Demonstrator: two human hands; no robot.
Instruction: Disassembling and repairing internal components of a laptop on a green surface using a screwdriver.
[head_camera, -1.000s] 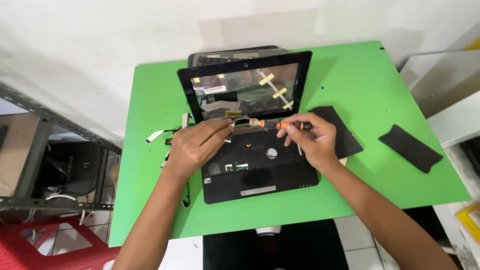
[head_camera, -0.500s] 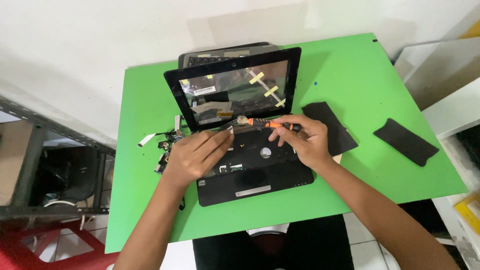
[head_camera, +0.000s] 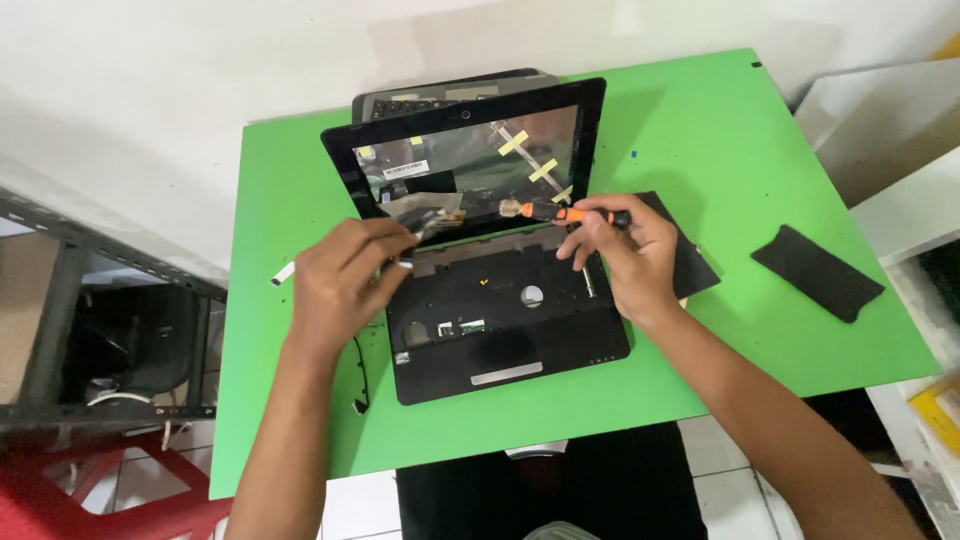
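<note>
Laptop (head_camera: 500, 300), stripped, open on green surface (head_camera: 740, 130); left hand (head_camera: 345, 280) pinches hinge-side part, steadying it; right hand (head_camera: 625, 255) grips screwdriver (head_camera: 565, 213), tip at hinge.

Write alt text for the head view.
Two hands work on an opened black laptop on a green table: the right hand holds an orange-handled screwdriver near the hinge, the left hand rests at the base's left edge.
</note>
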